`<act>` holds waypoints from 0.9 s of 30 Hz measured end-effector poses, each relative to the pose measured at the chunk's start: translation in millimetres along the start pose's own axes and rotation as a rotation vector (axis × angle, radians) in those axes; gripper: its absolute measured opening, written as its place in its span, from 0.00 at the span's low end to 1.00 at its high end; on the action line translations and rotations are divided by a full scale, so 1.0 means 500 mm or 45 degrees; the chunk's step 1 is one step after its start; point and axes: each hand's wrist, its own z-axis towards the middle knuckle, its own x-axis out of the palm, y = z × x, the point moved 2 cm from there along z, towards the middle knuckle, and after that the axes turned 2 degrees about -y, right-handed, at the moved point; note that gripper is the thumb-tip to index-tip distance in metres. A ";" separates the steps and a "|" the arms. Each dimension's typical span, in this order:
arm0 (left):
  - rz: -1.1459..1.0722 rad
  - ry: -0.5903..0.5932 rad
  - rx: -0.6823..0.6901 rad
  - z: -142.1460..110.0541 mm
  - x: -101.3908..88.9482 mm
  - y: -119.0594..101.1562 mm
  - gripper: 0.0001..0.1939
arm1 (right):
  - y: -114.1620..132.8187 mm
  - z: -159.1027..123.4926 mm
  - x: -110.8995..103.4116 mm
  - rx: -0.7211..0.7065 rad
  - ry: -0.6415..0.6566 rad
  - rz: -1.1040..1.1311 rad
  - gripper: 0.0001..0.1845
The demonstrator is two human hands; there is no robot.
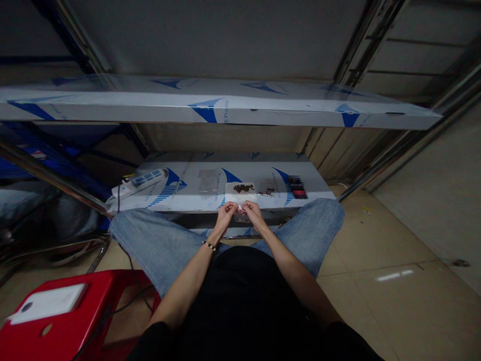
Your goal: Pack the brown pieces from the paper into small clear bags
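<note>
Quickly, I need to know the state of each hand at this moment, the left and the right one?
Left hand: closed in a pinch, holding the top of a small clear plastic bag.
Right hand: closed in a pinch, holding the same bag.

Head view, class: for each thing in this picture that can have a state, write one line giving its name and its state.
Left hand: pinching the clear plastic bag near its top.
Right hand: pinching the same bag.
White card: lying flat, dark bits heaped on it.
Shelf: covered in blue-printed film.
Power strip: lying on the shelf, cable attached.
</note>
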 end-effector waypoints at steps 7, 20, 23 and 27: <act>0.056 0.077 0.028 -0.004 -0.001 -0.002 0.17 | 0.003 -0.014 0.001 -0.056 0.125 0.005 0.18; 0.216 0.138 0.121 -0.017 0.005 -0.023 0.12 | -0.023 -0.014 0.008 0.086 0.115 0.035 0.21; 0.234 0.161 0.112 -0.022 0.007 -0.033 0.11 | -0.024 -0.014 0.007 0.092 0.148 0.075 0.21; 0.204 0.028 0.147 -0.025 0.011 -0.035 0.11 | -0.024 -0.005 0.001 0.033 0.053 0.089 0.22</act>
